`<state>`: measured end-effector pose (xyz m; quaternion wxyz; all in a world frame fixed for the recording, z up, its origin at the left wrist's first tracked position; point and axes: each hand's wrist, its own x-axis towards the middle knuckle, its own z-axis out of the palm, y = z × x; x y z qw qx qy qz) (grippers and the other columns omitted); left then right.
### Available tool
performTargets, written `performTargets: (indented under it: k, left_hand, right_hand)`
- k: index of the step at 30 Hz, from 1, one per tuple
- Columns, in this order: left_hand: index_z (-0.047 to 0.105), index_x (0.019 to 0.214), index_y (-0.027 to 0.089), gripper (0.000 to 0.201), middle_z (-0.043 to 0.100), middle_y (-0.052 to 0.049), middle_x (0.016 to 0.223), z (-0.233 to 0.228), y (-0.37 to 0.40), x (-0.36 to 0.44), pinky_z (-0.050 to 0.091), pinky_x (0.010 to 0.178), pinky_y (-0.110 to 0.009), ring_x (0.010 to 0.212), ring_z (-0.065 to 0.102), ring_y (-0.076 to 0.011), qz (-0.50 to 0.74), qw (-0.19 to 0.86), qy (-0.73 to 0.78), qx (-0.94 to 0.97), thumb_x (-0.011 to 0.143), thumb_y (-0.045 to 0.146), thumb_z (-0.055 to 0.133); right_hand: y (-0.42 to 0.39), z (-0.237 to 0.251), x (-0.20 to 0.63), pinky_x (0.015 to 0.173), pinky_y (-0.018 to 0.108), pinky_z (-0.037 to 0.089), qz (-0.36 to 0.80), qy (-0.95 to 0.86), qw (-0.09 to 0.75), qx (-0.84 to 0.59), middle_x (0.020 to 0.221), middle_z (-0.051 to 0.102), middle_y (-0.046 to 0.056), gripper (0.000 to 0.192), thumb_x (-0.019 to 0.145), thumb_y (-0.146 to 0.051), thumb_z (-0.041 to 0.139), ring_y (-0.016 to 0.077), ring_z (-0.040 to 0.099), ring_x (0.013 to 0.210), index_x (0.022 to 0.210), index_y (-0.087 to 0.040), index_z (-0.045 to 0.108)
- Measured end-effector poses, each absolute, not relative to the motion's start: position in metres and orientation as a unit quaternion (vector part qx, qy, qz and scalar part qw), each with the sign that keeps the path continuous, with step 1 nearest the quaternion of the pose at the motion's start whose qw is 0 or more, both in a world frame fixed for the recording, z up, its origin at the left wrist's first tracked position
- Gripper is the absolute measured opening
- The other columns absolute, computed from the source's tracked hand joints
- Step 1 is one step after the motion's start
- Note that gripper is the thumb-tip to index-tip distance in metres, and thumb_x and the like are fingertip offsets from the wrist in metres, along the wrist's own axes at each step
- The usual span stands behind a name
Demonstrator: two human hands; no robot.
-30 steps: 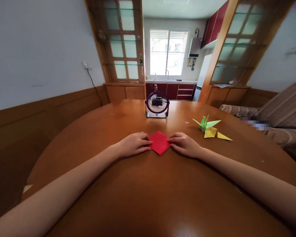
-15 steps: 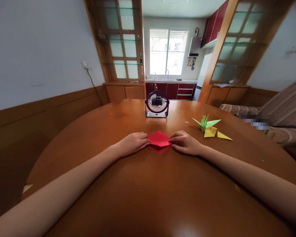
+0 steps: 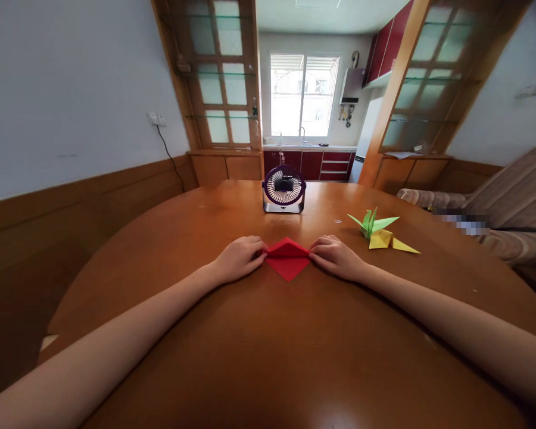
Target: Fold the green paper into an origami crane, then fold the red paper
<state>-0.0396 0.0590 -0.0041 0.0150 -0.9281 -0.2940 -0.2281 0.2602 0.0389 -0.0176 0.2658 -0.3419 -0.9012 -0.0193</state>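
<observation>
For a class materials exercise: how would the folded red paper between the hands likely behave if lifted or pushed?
The red paper is thin with a raised flap, so probably light and floppy. On the glossy table it would likely slide easily. Both hands, left hand and right hand, pin its corners.

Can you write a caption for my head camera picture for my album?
Two hands, left hand and right hand, pinch a folded red paper square on a round wooden table.

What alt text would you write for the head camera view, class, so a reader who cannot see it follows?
Two bare hands, left hand and right hand, pinch the side corners of a folded red paper on a round wooden table. Beyond stand a small purple fan and, to the right, green and yellow paper cranes.
</observation>
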Motion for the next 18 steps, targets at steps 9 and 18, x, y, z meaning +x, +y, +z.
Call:
performTargets:
  k: [9, 18]
  left_hand:
    - [0.067, 0.095, 0.018, 0.022, 0.066, -0.001, 0.079, -0.0069, 0.0579, -0.0358, 0.044, 0.063, -0.024, 0.069, 0.058, -0.0136, -0.257, -0.165, -0.378, -0.874, 0.089, 0.035, 0.054]
    - [0.068, 0.091, 0.019, 0.022, 0.065, -0.001, 0.073, -0.0100, 0.0604, -0.0347, 0.042, 0.058, -0.024, 0.064, 0.057, -0.0135, -0.282, -0.127, -0.406, -0.860, 0.086, 0.038, 0.058]
  right_hand:
    - [0.0392, -0.0160, 0.2633, 0.080, 0.035, 0.047, 0.049, -0.873, 0.320, -0.366, 0.090, 0.065, 0.007, 0.024, 0.093, -0.032, 0.051, 0.0194, 0.060, 0.084, 0.079, -0.018, 0.066]
    - [0.0395, -0.0174, 0.2622, 0.077, 0.036, 0.045, 0.003, -0.859, 0.297, -0.418, 0.085, 0.059, 0.007, 0.026, 0.091, -0.034, 0.053, 0.0186, 0.056, 0.079, 0.071, -0.017, 0.058]
